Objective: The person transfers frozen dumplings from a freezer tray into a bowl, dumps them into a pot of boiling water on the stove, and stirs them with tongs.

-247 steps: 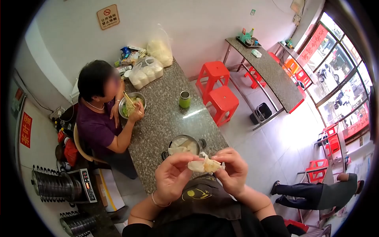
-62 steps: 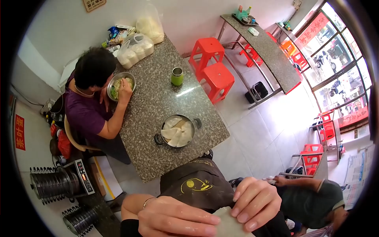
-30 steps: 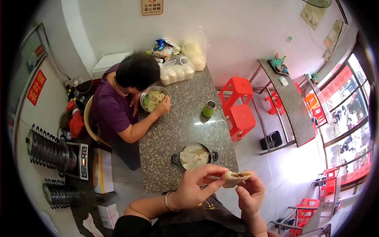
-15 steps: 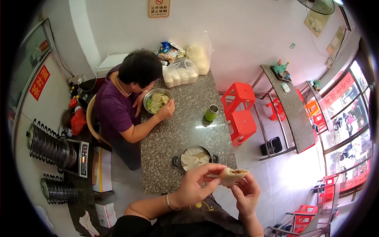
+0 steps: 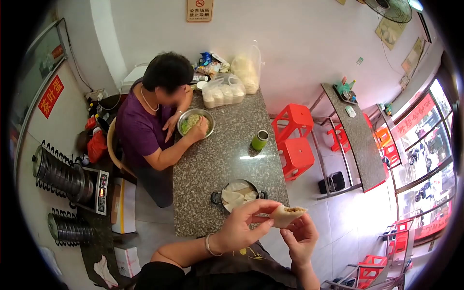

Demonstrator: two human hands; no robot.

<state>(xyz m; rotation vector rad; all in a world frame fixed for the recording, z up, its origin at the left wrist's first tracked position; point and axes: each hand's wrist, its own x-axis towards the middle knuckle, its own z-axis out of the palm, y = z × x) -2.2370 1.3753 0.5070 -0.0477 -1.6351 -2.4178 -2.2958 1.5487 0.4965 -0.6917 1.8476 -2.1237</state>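
Note:
Between my hands is a pale filled dumpling (image 5: 282,217), its brown filling showing along the open upper right edge. My left hand (image 5: 245,226) pinches its left side between thumb and fingers. My right hand (image 5: 300,238) holds its right side from below, fingers bent around it. Just beyond my left hand, a dark two-handled pot (image 5: 216,197) stands on the speckled stone table (image 5: 208,166), with pale wrapper-like pieces (image 5: 238,192) inside it. My hands partly cover the near side of the pot.
A person (image 5: 145,121) in a purple top sits at the left with a metal bowl (image 5: 195,123) of noodles. A green cup (image 5: 260,140) and bagged white containers (image 5: 224,93) are on the table. Red stools (image 5: 296,157) stand at its right, black cookers (image 5: 60,176) at lower left.
Since two seconds ago, my hands have come up from the bottom edge, and the view has shifted. Over the last half second my grip has barely changed; the seated person's head has lifted slightly.

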